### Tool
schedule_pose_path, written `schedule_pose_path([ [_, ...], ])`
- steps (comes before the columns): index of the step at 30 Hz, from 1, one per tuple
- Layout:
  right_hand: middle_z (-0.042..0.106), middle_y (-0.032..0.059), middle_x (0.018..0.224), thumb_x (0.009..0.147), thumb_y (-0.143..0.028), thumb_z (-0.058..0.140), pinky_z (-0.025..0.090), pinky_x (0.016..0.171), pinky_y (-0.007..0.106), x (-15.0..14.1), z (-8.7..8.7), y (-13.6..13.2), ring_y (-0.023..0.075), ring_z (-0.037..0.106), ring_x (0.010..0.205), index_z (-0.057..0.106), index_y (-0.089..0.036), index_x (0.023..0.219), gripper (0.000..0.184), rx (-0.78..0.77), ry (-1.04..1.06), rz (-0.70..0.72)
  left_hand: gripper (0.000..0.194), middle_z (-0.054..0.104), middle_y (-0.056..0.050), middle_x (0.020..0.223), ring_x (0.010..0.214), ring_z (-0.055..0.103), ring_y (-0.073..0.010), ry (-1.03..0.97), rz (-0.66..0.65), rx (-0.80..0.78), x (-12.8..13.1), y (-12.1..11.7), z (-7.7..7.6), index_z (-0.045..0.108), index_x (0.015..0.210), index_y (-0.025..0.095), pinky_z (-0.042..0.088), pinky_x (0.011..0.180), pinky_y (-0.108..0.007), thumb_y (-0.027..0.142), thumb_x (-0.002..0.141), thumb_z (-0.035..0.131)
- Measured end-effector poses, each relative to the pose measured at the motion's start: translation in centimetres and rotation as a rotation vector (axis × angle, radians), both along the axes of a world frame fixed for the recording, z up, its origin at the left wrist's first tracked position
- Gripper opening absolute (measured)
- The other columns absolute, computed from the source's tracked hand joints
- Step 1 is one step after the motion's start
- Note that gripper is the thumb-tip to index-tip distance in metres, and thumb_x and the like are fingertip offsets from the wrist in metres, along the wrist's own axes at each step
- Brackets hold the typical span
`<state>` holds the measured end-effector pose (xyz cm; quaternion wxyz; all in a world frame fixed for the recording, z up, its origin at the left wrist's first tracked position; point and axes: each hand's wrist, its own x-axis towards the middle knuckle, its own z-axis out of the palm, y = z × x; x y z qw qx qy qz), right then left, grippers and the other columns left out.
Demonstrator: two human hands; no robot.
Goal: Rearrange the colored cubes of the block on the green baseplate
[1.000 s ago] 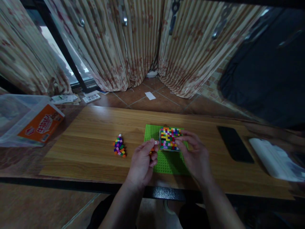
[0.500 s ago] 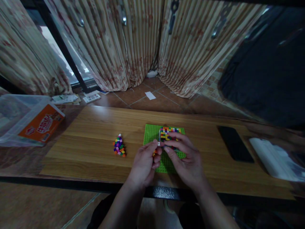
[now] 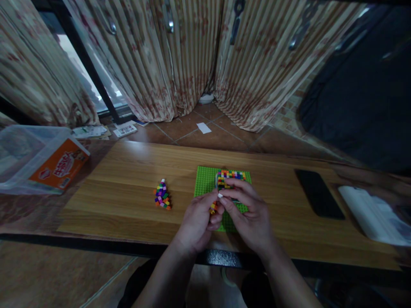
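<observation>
A small white toy brick (image 3: 220,195) is pinched where the fingertips of both hands meet. My left hand (image 3: 197,220) is closed, with orange and yellow toy bricks (image 3: 212,208) showing among its curled fingers. From the other side, my right hand (image 3: 248,209) grips the white brick between thumb and fingers. Beneath the hands lies a green studded baseplate (image 3: 204,177). On it stands a block of multicoloured bricks (image 3: 231,174), partly covered by my right fingers. Left of the hands, a heap of loose coloured bricks (image 3: 162,196) rests on the wooden table (image 3: 112,192).
At the far left is a clear plastic bin (image 3: 35,141) with an orange label. A black phone (image 3: 319,193) lies on the right of the table, beside a white pouch-like item (image 3: 366,216). Curtains (image 3: 183,64) hang beyond the table.
The white brick has shifted slightly right, from the left fingertips to between both hands' fingertips, and looks turned. The view has also moved a little.
</observation>
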<state>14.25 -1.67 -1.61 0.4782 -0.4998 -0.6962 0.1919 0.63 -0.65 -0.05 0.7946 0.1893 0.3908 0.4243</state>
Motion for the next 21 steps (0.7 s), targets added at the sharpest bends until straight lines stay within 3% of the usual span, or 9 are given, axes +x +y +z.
schedule_pose_path([
  [6,0.067,0.0044,0.121,0.095,-0.026,0.057,0.05,0.099,0.042,0.1,0.2,0.1,0.0202,0.063,0.114,0.072,-0.028,0.098,0.015,-0.018,-0.012,-0.029,0.041,0.049,0.004,0.058,0.04,0.03,-0.0014,0.01,-0.014,0.017,0.1,0.0,-0.1,0.059,0.07,0.013,0.013,0.039,-0.017,0.051,0.073,0.075],
  [12,0.065,0.0069,0.123,0.094,-0.032,0.058,0.049,0.1,0.048,1.8,-0.1,0.6,0.0245,0.061,0.115,0.072,-0.026,0.096,0.015,0.001,-0.096,-0.173,0.031,0.048,0.003,0.062,0.042,0.032,-0.0019,0.063,0.162,-0.048,-0.3,0.3,0.4,0.069,0.084,0.01,0.013,0.039,-0.018,0.04,0.076,0.071],
  [21,0.064,0.0065,0.126,0.093,-0.032,0.059,0.047,0.101,0.054,1.5,-0.6,0.8,0.0287,0.057,0.119,0.072,-0.026,0.088,0.015,0.022,-0.302,-0.14,0.021,0.048,0.004,0.059,0.04,0.03,-0.0023,0.133,0.15,-0.013,-0.1,0.2,0.5,0.071,0.084,0.013,0.01,0.041,-0.019,0.032,0.075,0.068],
])
